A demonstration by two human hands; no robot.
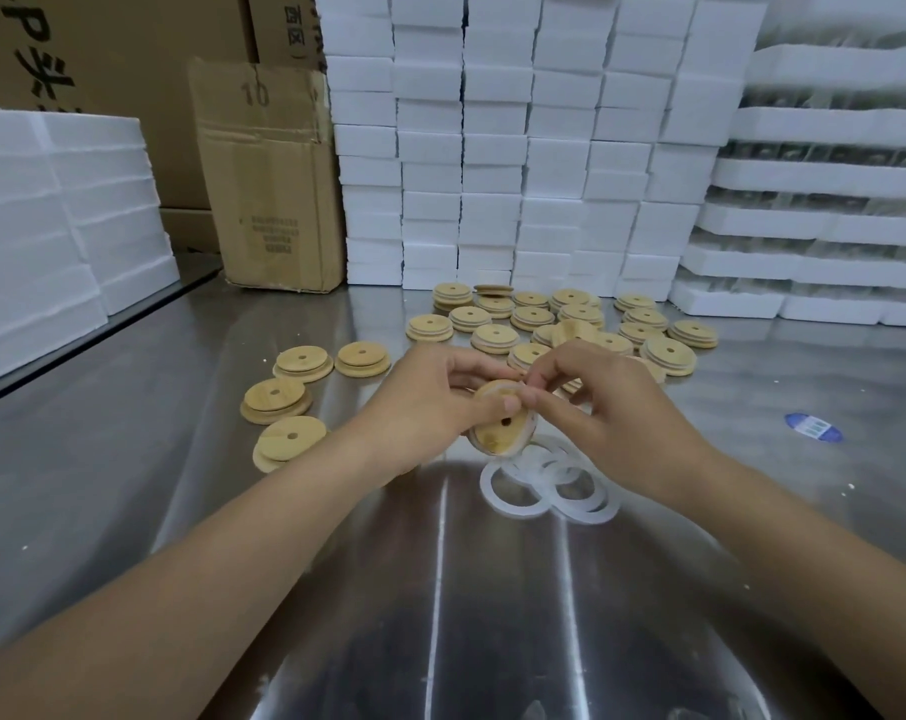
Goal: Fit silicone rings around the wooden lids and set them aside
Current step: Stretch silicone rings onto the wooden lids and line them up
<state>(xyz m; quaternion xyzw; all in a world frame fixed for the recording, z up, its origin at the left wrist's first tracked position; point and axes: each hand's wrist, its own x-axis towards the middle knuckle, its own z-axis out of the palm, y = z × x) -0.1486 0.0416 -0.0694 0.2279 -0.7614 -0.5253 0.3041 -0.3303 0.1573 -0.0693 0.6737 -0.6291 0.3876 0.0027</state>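
Head view: the left hand [438,402] grips a round wooden lid [495,433] with a centre hole, tilted above the steel table [492,615]. The right hand [596,407] pinches its far rim. White silicone rings [544,485] lie loose just nearer. A heap of lids [560,324] lies farther off. A brown cardboard carton [269,174], far left, is closed and marked "10". The blue oval label [813,426] on the right is unreadable.

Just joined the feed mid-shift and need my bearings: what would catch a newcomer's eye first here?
At centre the left hand and right hand grip one wooden lid. Just nearer the camera, white silicone rings lie overlapping on the steel table. Behind, a spread of more lids sits before a wall of white foam blocks.
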